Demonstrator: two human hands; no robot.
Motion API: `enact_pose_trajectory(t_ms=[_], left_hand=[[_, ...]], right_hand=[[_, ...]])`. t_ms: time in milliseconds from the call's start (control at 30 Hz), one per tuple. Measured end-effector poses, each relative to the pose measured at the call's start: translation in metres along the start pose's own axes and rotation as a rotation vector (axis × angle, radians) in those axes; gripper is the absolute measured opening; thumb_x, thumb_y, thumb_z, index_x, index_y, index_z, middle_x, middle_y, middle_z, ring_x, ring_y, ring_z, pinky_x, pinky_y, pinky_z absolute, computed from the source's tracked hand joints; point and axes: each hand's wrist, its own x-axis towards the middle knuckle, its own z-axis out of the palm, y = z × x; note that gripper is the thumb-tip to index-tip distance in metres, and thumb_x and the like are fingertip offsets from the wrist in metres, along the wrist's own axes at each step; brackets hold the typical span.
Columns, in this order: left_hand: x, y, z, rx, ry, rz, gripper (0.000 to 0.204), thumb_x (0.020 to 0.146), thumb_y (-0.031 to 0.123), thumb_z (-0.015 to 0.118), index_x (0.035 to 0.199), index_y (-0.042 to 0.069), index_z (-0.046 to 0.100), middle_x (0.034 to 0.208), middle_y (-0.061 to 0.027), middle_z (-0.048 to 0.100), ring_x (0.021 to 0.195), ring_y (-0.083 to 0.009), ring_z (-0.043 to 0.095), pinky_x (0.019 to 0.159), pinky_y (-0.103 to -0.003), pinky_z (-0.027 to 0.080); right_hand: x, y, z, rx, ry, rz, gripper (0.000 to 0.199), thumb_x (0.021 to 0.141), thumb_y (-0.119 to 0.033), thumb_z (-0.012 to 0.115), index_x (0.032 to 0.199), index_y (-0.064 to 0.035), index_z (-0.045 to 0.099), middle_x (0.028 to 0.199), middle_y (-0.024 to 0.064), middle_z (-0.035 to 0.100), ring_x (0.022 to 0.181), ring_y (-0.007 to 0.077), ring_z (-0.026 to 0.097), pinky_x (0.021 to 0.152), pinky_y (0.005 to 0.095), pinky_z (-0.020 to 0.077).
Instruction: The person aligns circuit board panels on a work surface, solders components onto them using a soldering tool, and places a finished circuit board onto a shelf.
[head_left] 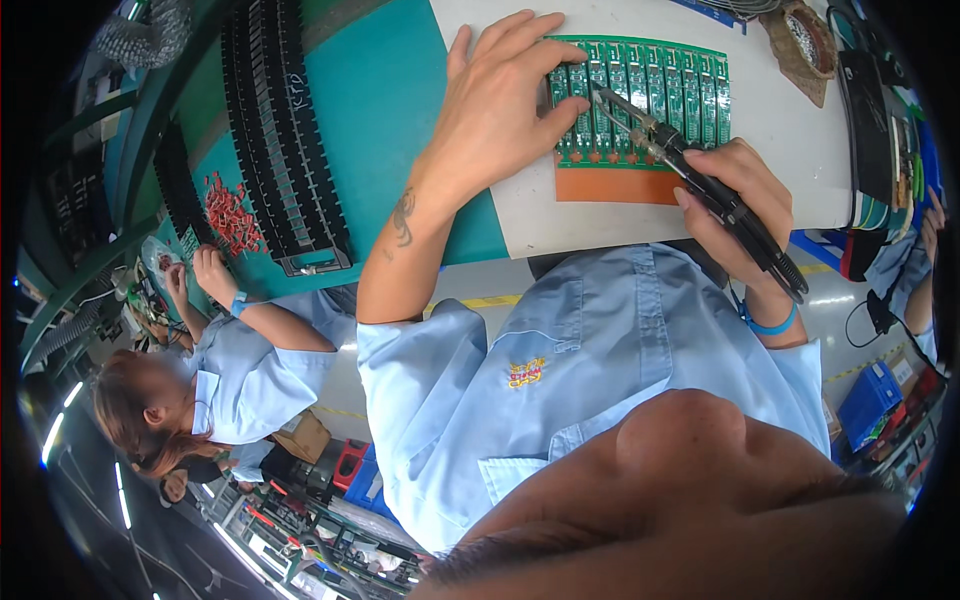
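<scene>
A panel of several narrow green circuit boards (690, 100) lies on the white work surface (545, 222), with an orange strip (620, 186) showing along its near edge. My left hand (500, 105) rests over the panel's left end, fingers spread, with thumb and forefinger apart on the boards. My right hand (757, 185) is closed round the black handle of a soldering iron (728, 205). Its metal tip and a thin second prong beside it point at a board on the left part of the panel, close to my left thumb. Whatever lies right under the tip is too small to make out.
Long black slotted racks (285, 140) stand left on a teal mat (385, 110), beside a pile of small red parts (233, 215). Another person (265, 350) works there at the left. A brown holder (800, 45) and a black box (866, 120) sit at the far right.
</scene>
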Motion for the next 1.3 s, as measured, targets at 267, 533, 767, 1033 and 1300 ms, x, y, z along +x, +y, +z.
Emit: enact_pose_trajectory(t_ms=[267,533,767,1033,1300], left_hand=[[0.002,0.002,-0.005,-0.015,-0.053,-0.043,0.042,0.086,0.018,0.075,0.127,0.009,0.066,0.154,-0.0172,0.052,0.151,-0.0378,0.037,0.124,-0.063,0.021],[0.003,0.004,-0.006,-0.022,-0.07,-0.056,0.043,0.087,0.018,0.075,0.128,0.01,0.066,0.155,-0.0174,0.051,0.152,-0.0377,0.035,0.124,-0.065,0.019],[0.002,0.004,-0.006,-0.007,-0.062,-0.051,0.044,0.087,0.018,0.076,0.128,0.009,0.066,0.154,-0.0174,0.052,0.15,-0.0379,0.037,0.124,-0.063,0.022],[0.002,0.003,-0.005,0.021,-0.041,-0.032,0.045,0.086,0.017,0.076,0.129,0.008,0.066,0.153,-0.0172,0.053,0.147,-0.0382,0.041,0.123,-0.059,0.026],[-0.003,-0.005,0.011,0.06,0.162,-0.003,0.037,0.079,0.018,0.085,0.114,0.013,0.077,0.142,-0.0011,0.064,0.129,-0.0239,0.058,0.112,-0.044,0.037]], right_hand=[[0.005,0.007,0.003,-0.006,-0.026,-0.01,0.042,0.07,0.009,0.075,0.112,0.0024,0.074,0.091,0.0114,0.072,0.076,0.0216,0.06,0.072,0.0303,0.0503],[0.005,0.005,0.001,-0.013,-0.039,0.021,0.042,0.07,0.008,0.076,0.112,0.0021,0.074,0.093,0.0116,0.072,0.077,0.0217,0.06,0.072,0.0306,0.0505],[0.006,0.005,0.002,-0.003,-0.037,0.021,0.042,0.07,0.008,0.076,0.111,0.0021,0.074,0.093,0.0122,0.072,0.076,0.0221,0.06,0.072,0.031,0.0508],[-0.001,0.0,-0.004,-0.016,0.002,-0.018,0.041,0.07,0.008,0.075,0.111,0.0023,0.074,0.093,0.0128,0.072,0.075,0.0216,0.059,0.07,0.0306,0.0504],[-0.019,0.012,-0.037,-0.121,0.26,-0.08,0.043,0.072,0.006,0.078,0.115,0.0016,0.073,0.096,0.0124,0.073,0.078,0.0197,0.063,0.073,0.0296,0.0521]])
